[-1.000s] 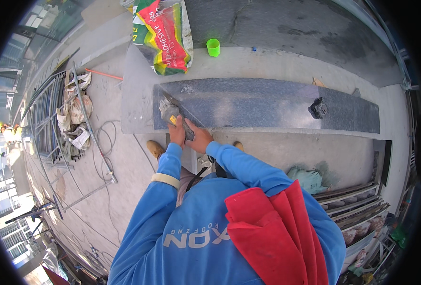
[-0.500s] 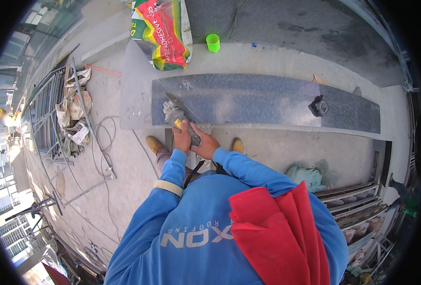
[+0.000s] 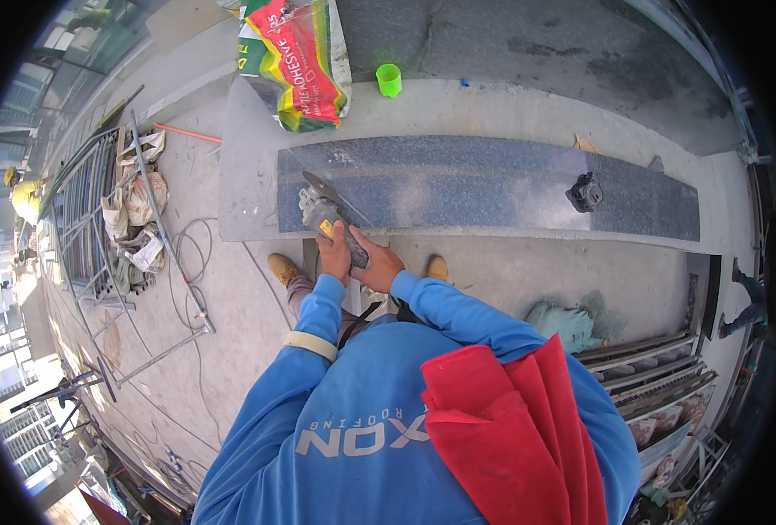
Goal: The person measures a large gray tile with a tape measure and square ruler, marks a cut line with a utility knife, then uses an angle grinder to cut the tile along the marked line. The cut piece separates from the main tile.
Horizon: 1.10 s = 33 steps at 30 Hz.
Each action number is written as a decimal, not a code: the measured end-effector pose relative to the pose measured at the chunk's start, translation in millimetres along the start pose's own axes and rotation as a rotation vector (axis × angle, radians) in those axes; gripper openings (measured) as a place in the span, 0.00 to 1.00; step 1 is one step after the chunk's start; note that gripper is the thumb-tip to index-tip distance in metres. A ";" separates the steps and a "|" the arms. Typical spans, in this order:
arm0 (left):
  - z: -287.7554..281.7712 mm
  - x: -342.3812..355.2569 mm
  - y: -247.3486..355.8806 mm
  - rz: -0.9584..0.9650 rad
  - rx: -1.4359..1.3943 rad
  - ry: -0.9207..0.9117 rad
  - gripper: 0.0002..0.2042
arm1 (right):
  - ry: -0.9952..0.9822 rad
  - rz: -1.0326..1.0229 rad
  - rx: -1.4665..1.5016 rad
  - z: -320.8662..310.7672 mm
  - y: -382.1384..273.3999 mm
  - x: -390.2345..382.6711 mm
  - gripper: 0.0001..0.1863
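An angle grinder (image 3: 321, 213) with a grey body and a thin disc is gripped in both my hands. My left hand (image 3: 335, 255) wraps round its body on the left side. My right hand (image 3: 381, 267) closes round the rear end of the grinder, close beside the left. The disc (image 3: 321, 186) is over the left part of a long, speckled dark grey stone slab (image 3: 475, 188); whether it touches the surface I cannot tell. A pale scratch-like line runs across the slab beside the disc.
On the slab's right part sits a black, lumpy thing (image 3: 585, 193). Beyond it stand a green cup (image 3: 389, 80) and a red, yellow and green bag (image 3: 305, 70). Metal frames (image 3: 86, 210) and cables lie left. A person in yellow (image 3: 27, 199) is far left; another person's legs (image 3: 747, 302) show right.
My hands and the grinder keep nearly the same place on the slab. At the far left the person in yellow shows more, and at the right another person's legs have come further into view.
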<state>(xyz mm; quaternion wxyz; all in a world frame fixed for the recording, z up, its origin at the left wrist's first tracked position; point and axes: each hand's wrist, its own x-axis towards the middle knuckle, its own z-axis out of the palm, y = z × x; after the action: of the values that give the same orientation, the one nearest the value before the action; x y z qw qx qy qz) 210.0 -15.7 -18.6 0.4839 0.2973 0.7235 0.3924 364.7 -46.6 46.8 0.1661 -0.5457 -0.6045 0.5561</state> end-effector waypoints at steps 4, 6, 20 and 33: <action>-1.6 6.6 -1.3 -0.034 -0.005 0.018 0.35 | 0.027 -0.023 -0.010 2.4 -0.2 5.0 0.56; -2.4 7.9 -1.1 -0.022 -0.062 -0.017 0.35 | 0.024 -0.023 -0.010 3.1 -0.8 7.0 0.56; -9.7 32.8 -17.6 0.013 -0.100 -0.044 0.30 | 0.024 -0.004 -0.050 9.3 -3.7 19.2 0.56; -7.8 46.2 -2.7 0.016 -0.034 -0.015 0.39 | 0.030 -0.004 -0.019 6.2 -2.8 34.8 0.57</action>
<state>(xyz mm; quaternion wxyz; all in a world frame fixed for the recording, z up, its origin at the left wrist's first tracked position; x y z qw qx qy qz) 186.1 18.2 -40.7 0.4912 0.2976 0.7106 0.4064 346.2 -19.7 33.1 0.1713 -0.5544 -0.6081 0.5417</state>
